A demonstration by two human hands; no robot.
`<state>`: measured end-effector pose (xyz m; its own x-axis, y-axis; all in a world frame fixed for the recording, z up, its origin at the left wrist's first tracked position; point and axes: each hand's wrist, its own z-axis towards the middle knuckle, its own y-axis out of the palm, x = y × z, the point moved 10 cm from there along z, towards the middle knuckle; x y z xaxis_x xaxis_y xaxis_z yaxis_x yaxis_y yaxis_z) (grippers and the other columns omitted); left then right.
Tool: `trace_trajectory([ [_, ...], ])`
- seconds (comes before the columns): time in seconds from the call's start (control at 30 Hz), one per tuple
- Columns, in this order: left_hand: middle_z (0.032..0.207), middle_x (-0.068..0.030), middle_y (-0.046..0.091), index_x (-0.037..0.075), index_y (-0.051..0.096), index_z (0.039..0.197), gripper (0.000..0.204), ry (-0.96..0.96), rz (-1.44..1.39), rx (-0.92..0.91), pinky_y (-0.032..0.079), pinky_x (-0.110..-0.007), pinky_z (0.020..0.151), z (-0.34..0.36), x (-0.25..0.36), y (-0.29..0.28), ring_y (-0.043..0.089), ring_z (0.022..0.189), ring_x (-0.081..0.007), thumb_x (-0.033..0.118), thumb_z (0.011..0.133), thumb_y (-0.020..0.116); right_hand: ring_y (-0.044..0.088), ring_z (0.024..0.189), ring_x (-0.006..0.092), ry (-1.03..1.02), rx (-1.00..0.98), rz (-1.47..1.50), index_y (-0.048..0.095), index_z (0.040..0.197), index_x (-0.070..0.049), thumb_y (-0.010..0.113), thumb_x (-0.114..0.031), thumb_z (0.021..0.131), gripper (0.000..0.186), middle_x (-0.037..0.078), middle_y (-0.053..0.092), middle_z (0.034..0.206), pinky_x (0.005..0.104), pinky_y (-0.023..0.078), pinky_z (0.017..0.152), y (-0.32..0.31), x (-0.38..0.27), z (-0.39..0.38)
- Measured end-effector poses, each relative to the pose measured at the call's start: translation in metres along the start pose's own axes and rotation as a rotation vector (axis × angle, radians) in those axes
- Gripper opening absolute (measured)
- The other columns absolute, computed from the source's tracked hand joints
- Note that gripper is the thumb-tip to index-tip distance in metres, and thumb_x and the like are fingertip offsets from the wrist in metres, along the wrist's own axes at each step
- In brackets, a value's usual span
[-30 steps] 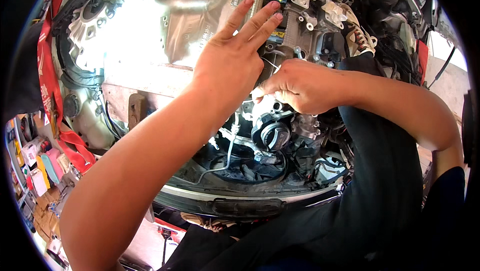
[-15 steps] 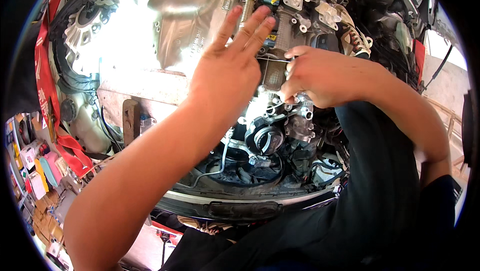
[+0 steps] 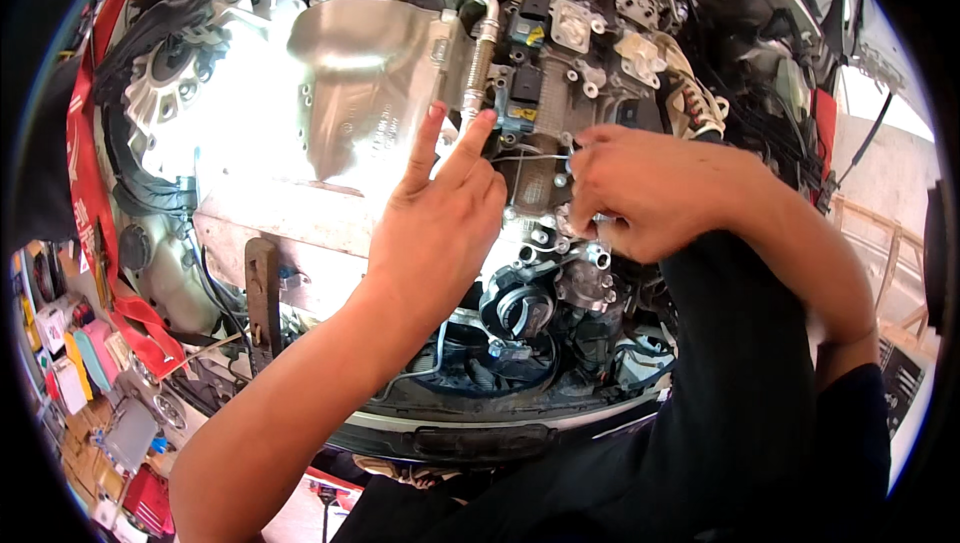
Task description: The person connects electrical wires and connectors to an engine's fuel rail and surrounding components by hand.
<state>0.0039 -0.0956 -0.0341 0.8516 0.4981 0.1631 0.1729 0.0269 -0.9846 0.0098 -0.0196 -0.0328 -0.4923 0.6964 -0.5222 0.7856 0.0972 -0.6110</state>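
My left hand [image 3: 435,218] is over the engine beside the silver heat shield [image 3: 350,83], two fingers stretched and the others curled; whatever those hold, if anything, is hidden. A thin pale wire or rod [image 3: 530,157] crosses the textured metal engine top [image 3: 548,93] between my hands. At its right end my right hand [image 3: 625,193] is closed, fingertips pinched on it. Black connector blocks [image 3: 525,86] sit above my fingers, and a round black part [image 3: 515,308] lies below.
My laced shoe [image 3: 700,108] rests in the engine bay at right. A red strap [image 3: 82,143] runs along the left edge. The front body edge [image 3: 450,438] curves below. Crowded shop items [image 3: 80,353] sit at lower left; a wooden frame [image 3: 890,253] stands at right.
My left hand has moved back toward me, another finger now bent. My right hand has moved rightward and forward, showing the wire between the hands. The whole view has shifted slightly.
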Motion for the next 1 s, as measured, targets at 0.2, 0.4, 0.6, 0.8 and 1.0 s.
trace_trajectory([
  [0.2,0.116,-0.0146,0.061,0.009,0.057,0.094,0.013,-0.042,0.083,-0.004,0.003,-0.056,0.119,-0.004,0.007,0.009,0.028,0.145,-0.0258,0.008,0.082,0.056,0.06,0.079,0.0272,0.114,0.035,-0.235,0.069,0.068,-0.009,0.063,-0.047,0.083,0.042,0.009,0.06,0.065,0.0415,0.041,0.094,0.005,0.01,0.013],
  [0.4,0.109,-0.022,0.062,0.004,0.056,0.097,0.016,-0.09,-0.046,0.033,0.015,-0.057,0.118,-0.011,0.012,0.005,0.046,0.128,-0.0308,0.009,0.082,0.055,0.064,0.078,0.0305,0.22,0.021,-0.263,0.069,0.069,-0.004,0.065,-0.046,0.082,0.044,0.012,0.065,0.068,0.0419,0.041,0.087,0.0,0.013,0.0],
  [0.6,0.115,-0.0273,0.059,0.001,0.058,0.099,0.02,-0.111,-0.134,0.028,0.023,-0.055,0.116,-0.006,0.03,0.012,0.048,0.126,-0.0355,0.01,0.081,0.055,0.052,0.056,0.0303,0.22,0.061,0.388,0.061,0.071,0.004,0.067,-0.036,0.089,0.045,0.02,0.053,0.059,0.0405,0.041,0.056,-0.011,0.025,-0.039],
  [0.8,0.132,-0.0356,0.047,0.001,0.059,0.099,0.02,-0.292,-0.077,-0.03,0.029,-0.056,0.111,-0.006,0.04,0.021,0.043,0.127,-0.0487,0.015,0.087,0.053,0.042,0.052,0.0181,0.306,0.238,0.535,0.058,0.073,0.004,0.061,-0.034,0.095,0.044,0.011,0.048,0.057,0.0348,0.038,0.054,-0.06,0.038,-0.055],
  [1.0,0.138,-0.0349,0.042,0.0,0.06,0.1,0.021,-0.342,-0.155,-0.165,0.026,-0.055,0.112,-0.007,0.035,0.024,0.038,0.133,-0.0477,0.015,0.088,0.053,0.061,0.066,0.0124,0.387,0.163,0.861,0.061,0.087,0.002,0.055,-0.026,0.099,0.031,0.004,0.06,0.067,0.0267,0.046,0.063,-0.075,0.066,-0.055],
])
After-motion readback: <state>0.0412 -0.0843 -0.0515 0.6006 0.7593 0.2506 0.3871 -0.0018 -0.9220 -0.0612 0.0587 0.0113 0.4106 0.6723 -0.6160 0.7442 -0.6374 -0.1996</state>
